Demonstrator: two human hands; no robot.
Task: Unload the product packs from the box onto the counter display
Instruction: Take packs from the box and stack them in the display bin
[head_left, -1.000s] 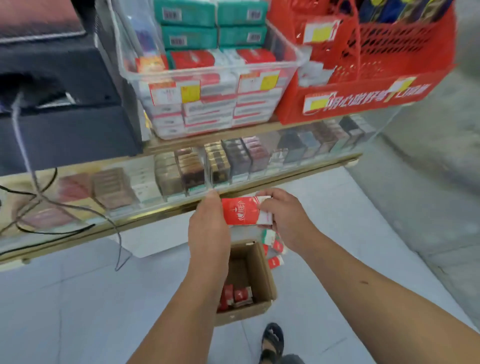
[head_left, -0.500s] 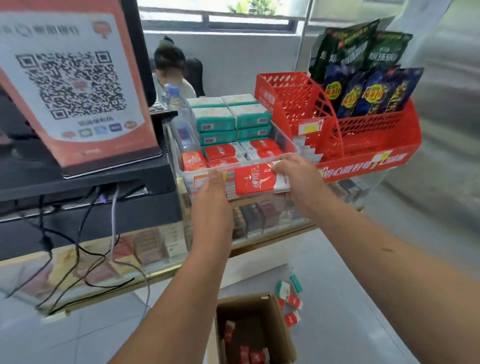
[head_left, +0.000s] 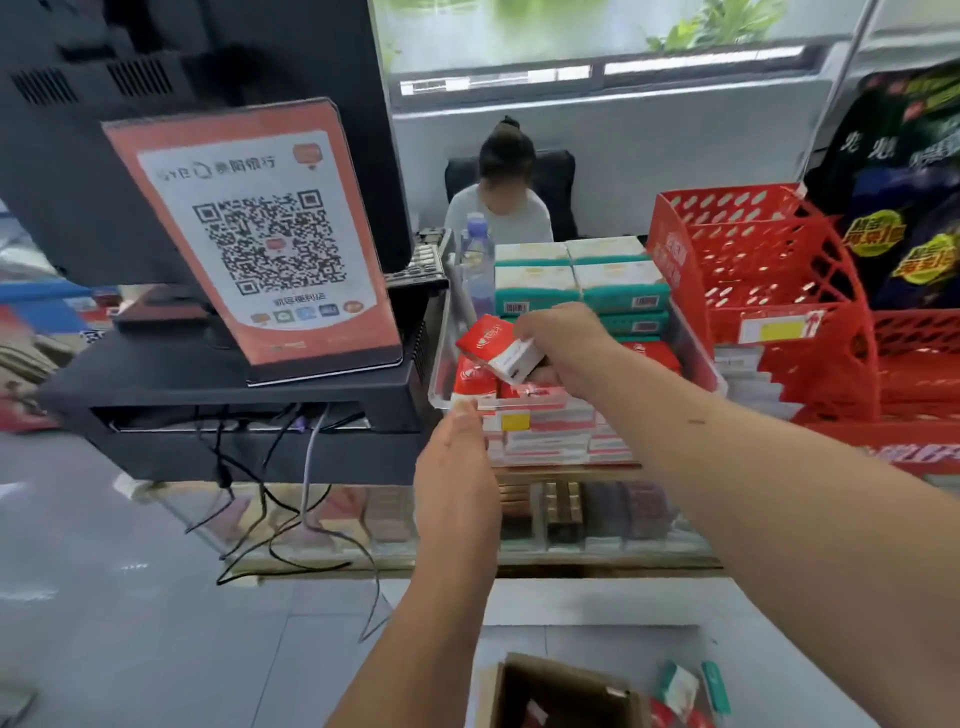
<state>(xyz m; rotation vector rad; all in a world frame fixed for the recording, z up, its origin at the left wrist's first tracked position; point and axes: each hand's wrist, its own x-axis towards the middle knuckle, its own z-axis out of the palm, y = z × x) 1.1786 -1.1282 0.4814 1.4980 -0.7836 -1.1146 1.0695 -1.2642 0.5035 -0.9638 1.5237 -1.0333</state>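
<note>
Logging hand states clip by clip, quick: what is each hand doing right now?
Left hand: open, holding nothing, fingertips by the front rim of the clear tray.
Right hand: grips a red and white pack above that tray.

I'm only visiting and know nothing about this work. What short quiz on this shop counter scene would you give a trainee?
1. True or false: the right hand holds a red-and-white pack over the clear bin.
2. What stands just left of that bin? A) a QR-code sign B) a kettle C) a stack of plates
3. Fill in: the open cardboard box sits on the ____.

Key: 1 true; 2 A; 3 floor.
</note>
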